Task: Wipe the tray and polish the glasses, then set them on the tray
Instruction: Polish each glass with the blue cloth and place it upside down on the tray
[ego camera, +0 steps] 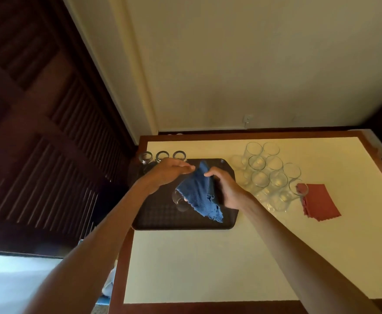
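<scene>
Right hand (226, 189) grips cloth (199, 191) draped over glass (181, 200), above tray (162, 219) at table's (185, 257) left edge; left hand's (169, 171) hold unclear.

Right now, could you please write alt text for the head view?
The right hand grips a blue cloth above a dark tray, the left hand at the cloth's corner. Clear glasses and a red cloth sit alongside.

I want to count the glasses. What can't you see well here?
Head view: the blue cloth covers most of one glass; whether it rests on the tray is unclear.
Head view: the left hand hides part of the three far glasses.
Head view: the clear glasses on the right overlap, so their count is unsure.
</scene>
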